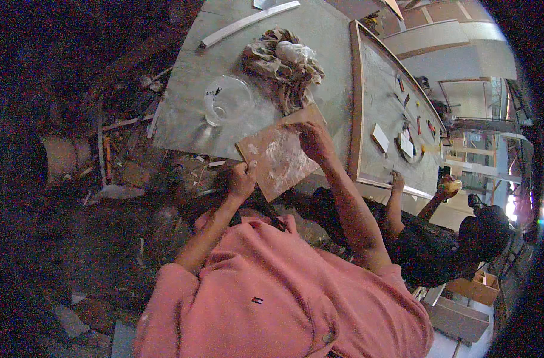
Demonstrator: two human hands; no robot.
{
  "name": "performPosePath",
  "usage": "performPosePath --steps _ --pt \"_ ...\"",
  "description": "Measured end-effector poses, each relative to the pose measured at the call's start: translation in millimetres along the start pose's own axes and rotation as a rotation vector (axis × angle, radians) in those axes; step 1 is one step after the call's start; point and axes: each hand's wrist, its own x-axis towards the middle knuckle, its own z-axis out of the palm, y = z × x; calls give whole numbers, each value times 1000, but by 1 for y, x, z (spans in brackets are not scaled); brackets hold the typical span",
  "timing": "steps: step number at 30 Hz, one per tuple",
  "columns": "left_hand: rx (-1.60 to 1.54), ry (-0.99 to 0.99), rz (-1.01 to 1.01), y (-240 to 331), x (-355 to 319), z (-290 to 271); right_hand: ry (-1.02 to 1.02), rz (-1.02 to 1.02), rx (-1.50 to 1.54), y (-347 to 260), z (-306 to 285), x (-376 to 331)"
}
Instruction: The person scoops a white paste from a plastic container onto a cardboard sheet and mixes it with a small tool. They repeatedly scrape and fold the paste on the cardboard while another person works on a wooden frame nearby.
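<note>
A flat brown wooden board (278, 156), smeared with whitish patches, rests tilted over the near edge of a grey worktable (182, 119). My left hand (239, 181) grips the board's lower left edge. My right hand (312, 138) presses on its upper right part, fingers closed around something small that I cannot make out. My salmon shirt fills the bottom of the view.
On the table stand a clear glass bowl (227, 99), a crumpled rag (284, 62) and a long pale strip (248, 22). To the right lies a framed grey panel (391, 101) with small tools, where another person (439, 238) in dark clothes works. Scraps litter the dark floor (117, 155) at left.
</note>
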Motion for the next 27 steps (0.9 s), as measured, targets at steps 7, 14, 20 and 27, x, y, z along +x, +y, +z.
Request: performPosePath --steps 7,14,20,27 --pt "-10 -53 -71 -10 -2 6 -39 -38 -59 -16 14 -35" --pt "2 -52 1 -2 3 0 -194 146 124 -6 9 -52" --pt "-213 -148 -293 8 -1 -8 102 116 50 -2 0 -57" --pt "-258 -249 -363 7 2 -12 29 429 148 -27 23 -99"
